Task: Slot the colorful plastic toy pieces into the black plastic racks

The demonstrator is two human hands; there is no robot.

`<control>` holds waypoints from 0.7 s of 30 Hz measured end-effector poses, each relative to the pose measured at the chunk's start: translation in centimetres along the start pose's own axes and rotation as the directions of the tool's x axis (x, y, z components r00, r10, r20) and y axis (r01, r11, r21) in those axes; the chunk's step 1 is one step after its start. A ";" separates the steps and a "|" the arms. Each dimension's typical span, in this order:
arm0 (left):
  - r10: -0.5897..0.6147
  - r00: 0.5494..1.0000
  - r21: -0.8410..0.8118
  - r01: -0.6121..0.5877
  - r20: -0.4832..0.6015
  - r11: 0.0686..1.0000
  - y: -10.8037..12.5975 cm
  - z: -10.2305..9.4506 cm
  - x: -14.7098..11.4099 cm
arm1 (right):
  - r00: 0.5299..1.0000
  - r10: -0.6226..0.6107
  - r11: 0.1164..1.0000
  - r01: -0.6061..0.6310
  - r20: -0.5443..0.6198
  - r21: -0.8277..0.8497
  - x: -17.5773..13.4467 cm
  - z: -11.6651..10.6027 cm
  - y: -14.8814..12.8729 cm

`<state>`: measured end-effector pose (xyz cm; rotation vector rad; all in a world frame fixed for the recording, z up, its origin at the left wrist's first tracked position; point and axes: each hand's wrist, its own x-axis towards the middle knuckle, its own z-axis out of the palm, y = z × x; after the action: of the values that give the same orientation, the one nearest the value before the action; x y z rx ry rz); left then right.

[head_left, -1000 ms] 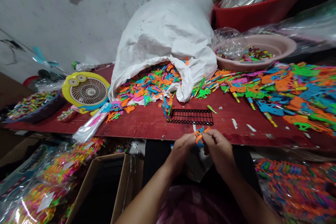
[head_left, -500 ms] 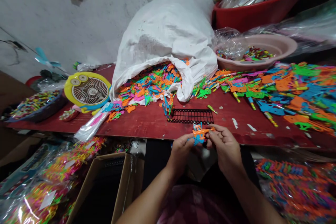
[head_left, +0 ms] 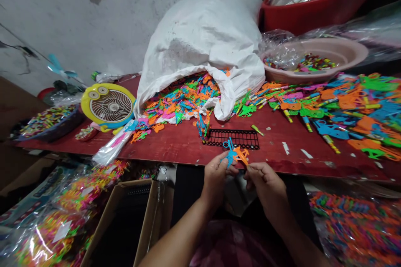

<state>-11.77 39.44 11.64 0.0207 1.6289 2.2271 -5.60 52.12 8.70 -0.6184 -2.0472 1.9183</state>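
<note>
My left hand [head_left: 216,175] is closed on a blue plastic toy piece [head_left: 231,156], thin and perforated, with a ring on one side. Between the fingertips of my right hand [head_left: 266,179] is the end of an orange plastic toy piece [head_left: 241,155]. The two pieces touch or overlap just over the table's front edge; I cannot tell whether they are joined. Just beyond them a black plastic rack [head_left: 233,138] lies flat on the red table [head_left: 169,148]. A small bunch of coloured pieces [head_left: 203,127] stands at the rack's left end.
A white sack [head_left: 200,29] spills coloured pieces at the back. Loose toy pieces [head_left: 338,104] cover the table's right side, before a pink basin [head_left: 347,54]. At left stand a yellow fan [head_left: 89,110] and a blue basin [head_left: 62,127]. Below sits a cardboard box [head_left: 150,217].
The orange piece has turned from lying across the blue one to pointing up and away, its lower end in my right fingers. The view has shifted slightly.
</note>
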 end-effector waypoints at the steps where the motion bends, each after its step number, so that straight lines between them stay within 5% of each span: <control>1: -0.006 1.000 -0.003 0.006 -0.004 1.000 0.0 0.0 0.0 | 1.000 -0.011 1.000 0.011 0.007 -0.023 -0.1 0.1 0.0; 12: -0.001 0.998 -0.073 0.006 0.060 0.997 0.3 0.2 -0.3 | 0.969 -0.228 0.951 0.243 0.098 -0.192 -1.1 1.1 -0.9; 21: -0.032 0.991 -0.154 0.052 0.127 0.987 0.8 -0.2 -0.2 | 0.860 -0.400 0.786 0.499 0.315 -0.364 -1.4 1.3 -0.4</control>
<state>-11.88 39.00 12.31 0.0806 1.3739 2.2667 -5.08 50.32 9.15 0.0365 -2.5048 1.3024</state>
